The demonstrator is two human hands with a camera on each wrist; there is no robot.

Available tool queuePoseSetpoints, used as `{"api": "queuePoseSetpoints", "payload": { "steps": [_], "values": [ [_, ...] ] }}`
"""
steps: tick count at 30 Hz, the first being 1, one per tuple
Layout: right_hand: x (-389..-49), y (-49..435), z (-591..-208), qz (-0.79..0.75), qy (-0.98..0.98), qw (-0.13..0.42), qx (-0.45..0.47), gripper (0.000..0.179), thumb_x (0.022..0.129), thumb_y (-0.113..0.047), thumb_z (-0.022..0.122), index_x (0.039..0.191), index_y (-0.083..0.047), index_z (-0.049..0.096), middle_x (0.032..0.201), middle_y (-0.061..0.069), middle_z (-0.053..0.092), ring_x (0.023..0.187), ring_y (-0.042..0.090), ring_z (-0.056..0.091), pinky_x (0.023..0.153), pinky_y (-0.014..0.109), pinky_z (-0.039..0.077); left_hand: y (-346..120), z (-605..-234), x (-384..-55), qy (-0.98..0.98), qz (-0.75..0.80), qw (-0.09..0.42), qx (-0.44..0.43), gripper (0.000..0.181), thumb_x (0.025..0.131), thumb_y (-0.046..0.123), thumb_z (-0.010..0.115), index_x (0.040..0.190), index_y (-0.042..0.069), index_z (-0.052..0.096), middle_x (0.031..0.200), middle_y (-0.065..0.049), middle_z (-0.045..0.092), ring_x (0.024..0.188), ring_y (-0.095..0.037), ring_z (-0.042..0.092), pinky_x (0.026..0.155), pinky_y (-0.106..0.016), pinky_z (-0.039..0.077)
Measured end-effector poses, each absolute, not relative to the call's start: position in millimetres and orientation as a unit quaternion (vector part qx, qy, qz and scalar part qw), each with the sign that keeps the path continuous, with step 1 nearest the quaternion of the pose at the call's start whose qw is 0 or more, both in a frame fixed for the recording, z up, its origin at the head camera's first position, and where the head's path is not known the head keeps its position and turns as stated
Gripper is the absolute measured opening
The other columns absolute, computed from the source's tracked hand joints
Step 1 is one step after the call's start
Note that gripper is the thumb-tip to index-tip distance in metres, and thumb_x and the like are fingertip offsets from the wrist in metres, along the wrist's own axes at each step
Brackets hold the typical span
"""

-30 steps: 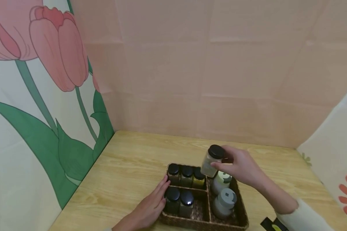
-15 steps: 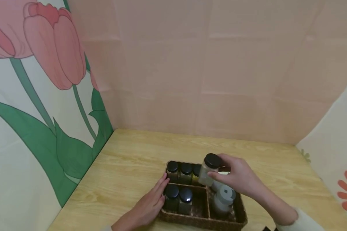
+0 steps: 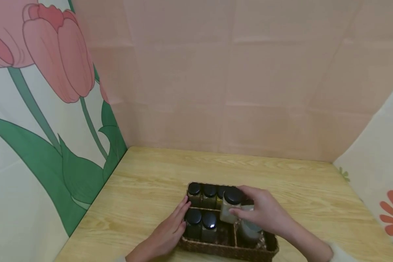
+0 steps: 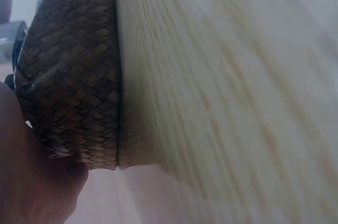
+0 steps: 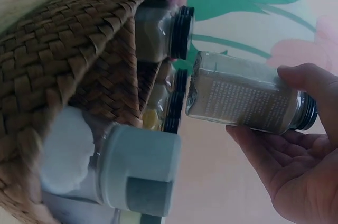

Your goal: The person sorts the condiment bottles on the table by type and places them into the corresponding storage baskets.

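Note:
My right hand (image 3: 265,211) holds a clear spice jar (image 3: 228,214) with a black lid, fingers and thumb at its upper part. The jar hangs above the woven basket (image 3: 229,251), near the dividers. In the right wrist view, the jar (image 5: 240,94) shows brownish powder and printed text, its base apart from the other jars. My left hand (image 3: 167,231) rests against the basket's left side with fingers extended; the left wrist view shows its thumb by the woven wall (image 4: 74,76). Two black-lidded jars (image 3: 201,227) stand in the front left compartment, with bare room to their right.
A row of black-lidded jars (image 3: 203,194) fills the back left compartment. In the right compartment stands a grey-lidded jar (image 5: 140,168) with white contents, another lid partly hidden beside it. Wood-grain table (image 3: 144,182) surrounds the basket; a pink backdrop (image 3: 229,91) rises behind.
My right hand has lowered the spice jar and carried it leftward and nearer, from above the right compartment toward the front left one. The left hand stays at the basket's side.

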State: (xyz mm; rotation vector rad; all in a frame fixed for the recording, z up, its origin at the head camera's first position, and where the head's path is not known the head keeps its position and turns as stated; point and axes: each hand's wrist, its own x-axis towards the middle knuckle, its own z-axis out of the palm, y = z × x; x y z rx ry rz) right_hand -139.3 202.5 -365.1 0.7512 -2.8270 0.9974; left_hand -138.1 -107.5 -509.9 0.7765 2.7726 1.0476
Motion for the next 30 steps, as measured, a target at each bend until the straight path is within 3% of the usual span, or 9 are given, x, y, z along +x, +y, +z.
{"api": "queuePoseSetpoints", "payload": {
  "steps": [1,3,4,7,8,13,16,22,30],
  "values": [
    [-139,202,-365,0.317,-0.919,0.021,0.235,0.069,0.087,-0.05,0.077,0.13,0.002,0.063,0.114,0.014,0.073,0.064,0.01,0.061,0.076,0.037,0.058,-107,-510,-138,0.904,0.341,0.039,0.253,0.057,0.11,0.028,0.034,0.164,0.021,0.017,0.171,0.006,0.003,0.152,-0.022,0.024,0.116,-0.05,0.034],
    [-138,201,-365,0.307,-0.924,0.021,0.227,0.076,0.085,-0.052,0.077,0.133,0.004,0.061,0.116,0.016,0.073,0.073,0.014,0.068,0.081,0.042,0.059,-107,-510,-138,0.904,0.341,0.041,0.252,0.057,0.11,0.028,0.033,0.164,0.021,0.017,0.171,0.007,0.003,0.153,-0.022,0.024,0.116,-0.05,0.034],
    [-138,201,-366,0.306,-0.924,0.019,0.229,0.075,0.085,-0.053,0.077,0.133,0.004,0.061,0.113,0.013,0.074,0.084,0.016,0.071,0.08,0.042,0.06,-107,-510,-138,0.905,0.341,0.042,0.252,0.057,0.11,0.029,0.033,0.164,0.021,0.017,0.171,0.007,0.003,0.153,-0.022,0.024,0.117,-0.05,0.034],
    [-138,201,-369,0.313,-0.92,0.008,0.234,0.073,0.086,-0.053,0.076,0.133,0.002,0.062,0.107,0.006,0.075,0.081,0.012,0.071,0.08,0.04,0.06,-107,-510,-138,0.905,0.34,0.044,0.251,0.057,0.11,0.028,0.033,0.164,0.021,0.017,0.171,0.007,0.003,0.153,-0.022,0.023,0.117,-0.05,0.034],
    [-138,201,-370,0.312,-0.92,0.012,0.238,0.073,0.086,-0.053,0.076,0.132,0.002,0.062,0.112,0.007,0.075,0.091,0.014,0.073,0.081,0.041,0.06,-107,-510,-138,0.905,0.339,0.044,0.251,0.057,0.11,0.028,0.033,0.164,0.021,0.017,0.171,0.007,0.003,0.153,-0.022,0.023,0.116,-0.05,0.034],
    [-137,201,-372,0.317,-0.918,0.003,0.237,0.073,0.086,-0.054,0.076,0.131,0.002,0.062,0.112,0.006,0.075,0.091,0.013,0.072,0.081,0.039,0.06,-107,-511,-138,0.906,0.339,0.043,0.251,0.057,0.11,0.028,0.034,0.164,0.021,0.017,0.171,0.007,0.003,0.152,-0.022,0.024,0.116,-0.05,0.034],
    [-136,200,-374,0.322,-0.916,0.001,0.241,0.065,0.086,-0.052,0.077,0.127,-0.003,0.065,0.109,-0.001,0.074,0.093,0.011,0.071,0.079,0.034,0.059,-107,-511,-138,0.905,0.339,0.043,0.252,0.057,0.11,0.028,0.033,0.164,0.021,0.017,0.171,0.007,0.003,0.153,-0.022,0.024,0.116,-0.05,0.034],
    [-133,198,-380,0.325,-0.91,0.014,0.256,0.053,0.086,-0.046,0.08,0.121,-0.009,0.068,0.103,-0.007,0.073,0.088,0.005,0.068,0.074,0.031,0.058,-107,-511,-138,0.905,0.339,0.046,0.253,0.057,0.111,0.029,0.032,0.164,0.021,0.016,0.171,0.007,0.002,0.153,-0.022,0.024,0.116,-0.05,0.035],
    [-132,195,-387,0.341,-0.901,-0.018,0.269,0.036,0.086,-0.037,0.081,0.111,-0.016,0.067,0.089,-0.016,0.067,0.069,-0.001,0.058,0.06,0.023,0.051,-108,-509,-138,0.902,0.349,0.052,0.251,0.056,0.111,0.03,0.032,0.164,0.02,0.017,0.171,0.007,0.002,0.153,-0.022,0.022,0.117,-0.05,0.033]
  ]
}}
